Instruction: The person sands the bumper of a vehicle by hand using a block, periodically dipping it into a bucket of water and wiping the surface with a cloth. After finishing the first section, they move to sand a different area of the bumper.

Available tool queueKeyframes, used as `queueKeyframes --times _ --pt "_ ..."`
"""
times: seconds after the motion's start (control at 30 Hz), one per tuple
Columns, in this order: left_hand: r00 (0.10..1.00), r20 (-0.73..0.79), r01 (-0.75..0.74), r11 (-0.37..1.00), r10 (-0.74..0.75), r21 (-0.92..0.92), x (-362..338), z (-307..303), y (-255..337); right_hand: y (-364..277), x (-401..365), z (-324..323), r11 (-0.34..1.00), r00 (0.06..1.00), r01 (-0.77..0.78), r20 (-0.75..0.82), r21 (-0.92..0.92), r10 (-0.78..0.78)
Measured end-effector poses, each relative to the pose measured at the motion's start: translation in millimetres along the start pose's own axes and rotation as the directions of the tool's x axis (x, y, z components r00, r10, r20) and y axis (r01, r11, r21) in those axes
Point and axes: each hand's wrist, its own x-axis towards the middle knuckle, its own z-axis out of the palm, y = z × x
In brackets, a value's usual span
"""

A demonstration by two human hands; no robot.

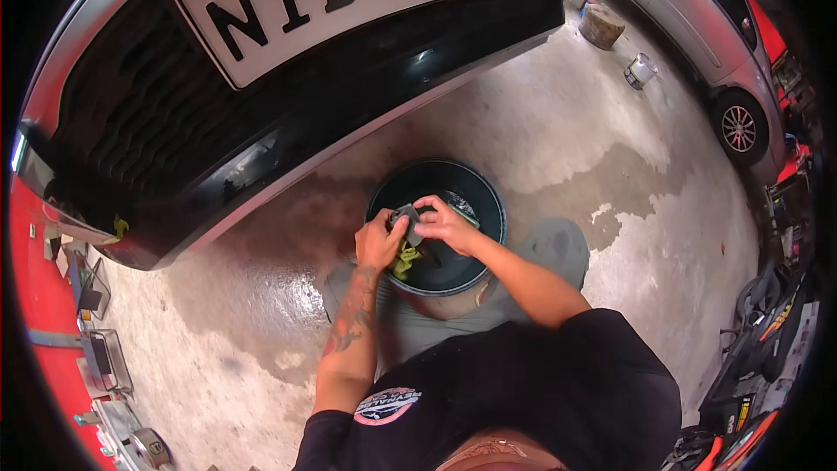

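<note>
Over a round dark bucket, my left hand is closed on a small, flat dark grey piece that looks like a folded sheet or pad. The fingers of my right hand are bent and pinch the same piece from the other side. A yellow-green cloth hangs at the bucket's near left inner wall, just below my left hand. Light glints off liquid inside the bucket, which stands between my knees.
A car's dark front bumper with a number plate spans the upper left. Wet patches darken the concrete floor. A metal can and a silver car are at upper right. Tools and gear line the right side.
</note>
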Motion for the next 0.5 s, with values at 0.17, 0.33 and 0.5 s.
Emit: queueKeyframes --times 0.17,0.33,0.5 --pt "0.997 -0.051 0.06 0.998 -0.061 -0.022 -1.9 -5.5 17.7 20.7 14.5 -26.1 0.962 0.995 0.022 -0.088 -0.272 -0.047" --pt "0.999 0.004 0.041 0.993 -0.042 0.112 4.4 4.7 11.2 50.2 27.6 -16.1 0.955 0.955 -0.295 -0.026 -0.016 0.294" --pt "0.998 -0.041 0.044 0.988 -0.039 0.145 4.7 6.8 12.7 94.3 30.8 -2.7 0.922 0.943 -0.187 -0.201 0.339 0.265"
